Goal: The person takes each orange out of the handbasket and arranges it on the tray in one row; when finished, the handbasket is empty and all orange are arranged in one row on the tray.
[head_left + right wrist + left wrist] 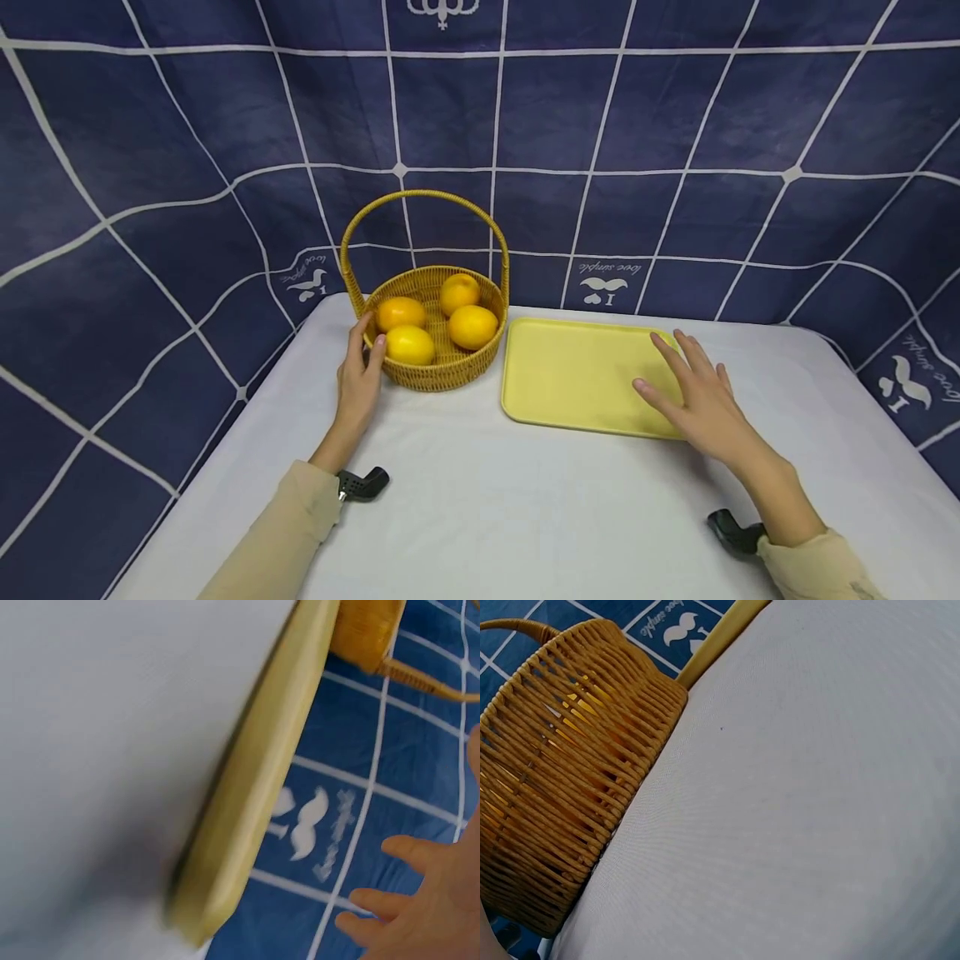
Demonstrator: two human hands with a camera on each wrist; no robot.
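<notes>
A wicker basket [442, 379] with a tall arched handle stands at the back left of the white table. Inside lie several yellow-orange, lemon-like fruits [472, 327]. My left hand [358, 383] touches the basket's left side, thumb and index finger extended at the rim near the handle's base; its other fingers are hidden. Only a sliver of it shows in the left wrist view, beside the woven wall [577, 765]. Above the right end of a pale yellow tray [577, 375] hovers my right hand [705, 408], fingers spread and holding nothing.
The tray lies just right of the basket. Behind the white-covered table [517, 508] hangs a dark blue cloth [555, 108] with white lines, which also closes off both sides. A black device [363, 483] is strapped at each wrist.
</notes>
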